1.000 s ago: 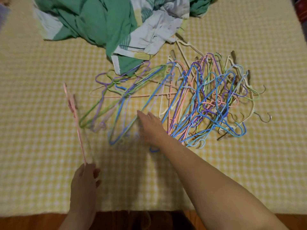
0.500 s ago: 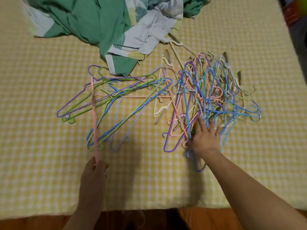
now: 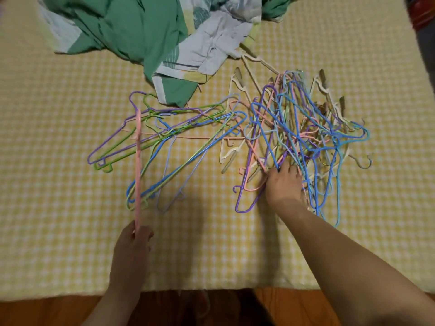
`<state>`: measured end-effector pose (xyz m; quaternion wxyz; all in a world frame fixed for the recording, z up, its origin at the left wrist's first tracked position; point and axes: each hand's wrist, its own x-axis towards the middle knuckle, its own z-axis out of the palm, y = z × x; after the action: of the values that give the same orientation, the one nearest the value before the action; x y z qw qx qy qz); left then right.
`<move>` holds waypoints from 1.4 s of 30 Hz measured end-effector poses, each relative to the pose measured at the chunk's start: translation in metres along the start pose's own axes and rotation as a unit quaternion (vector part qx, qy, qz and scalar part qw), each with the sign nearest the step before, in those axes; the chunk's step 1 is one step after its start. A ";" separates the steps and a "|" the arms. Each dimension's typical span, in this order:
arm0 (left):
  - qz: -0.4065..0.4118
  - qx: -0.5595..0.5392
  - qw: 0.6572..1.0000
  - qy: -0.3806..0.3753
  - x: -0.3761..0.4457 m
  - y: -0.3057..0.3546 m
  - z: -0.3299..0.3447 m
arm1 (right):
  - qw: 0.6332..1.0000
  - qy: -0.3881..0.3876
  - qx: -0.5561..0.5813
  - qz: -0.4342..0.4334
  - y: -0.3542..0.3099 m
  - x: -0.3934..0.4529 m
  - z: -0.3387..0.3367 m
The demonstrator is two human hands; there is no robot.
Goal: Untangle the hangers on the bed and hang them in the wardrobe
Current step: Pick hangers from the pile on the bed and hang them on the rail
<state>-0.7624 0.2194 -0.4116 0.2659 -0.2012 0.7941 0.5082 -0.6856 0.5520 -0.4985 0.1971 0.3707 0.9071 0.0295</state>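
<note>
The left hand (image 3: 131, 243) is near the front edge of the bed (image 3: 47, 208). Its grip is pinching the bottom end of a pink hanger (image 3: 138, 165), which sticks up and away from the hand. The pink hanger crosses over a loose bunch of hangers (image 3: 169, 142) in purple, green and blue, lying flat on the yellow checked cover. Behind this bunch, at the far side of the bed, sits a crumpled green and white sheet (image 3: 141, 31). To the right is a big tangled pile of hangers (image 3: 306, 132) in blue, pink, purple and cream. The right hand (image 3: 283, 184) rests on the near edge of this pile, with its fingers pushed in among the wires. I cannot tell if its grip is holding one.
</note>
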 end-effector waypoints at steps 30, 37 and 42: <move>-0.044 -0.068 0.997 -0.008 -0.125 0.081 0.002 | 0.995 -0.045 0.022 -0.091 0.084 -0.091 -0.161; -0.060 -0.136 0.988 -0.046 -0.176 0.130 0.021 | 0.980 0.013 -0.053 -0.192 0.138 -0.132 -0.299; -0.045 -0.118 0.989 -0.076 -0.187 0.150 0.024 | 0.978 0.033 -0.053 -0.197 0.176 -0.129 -0.322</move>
<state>-0.7004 0.3114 -0.1978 0.3229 -0.2275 0.6963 0.5993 -0.6079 0.6210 -0.1237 0.1882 0.1725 0.9655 0.0509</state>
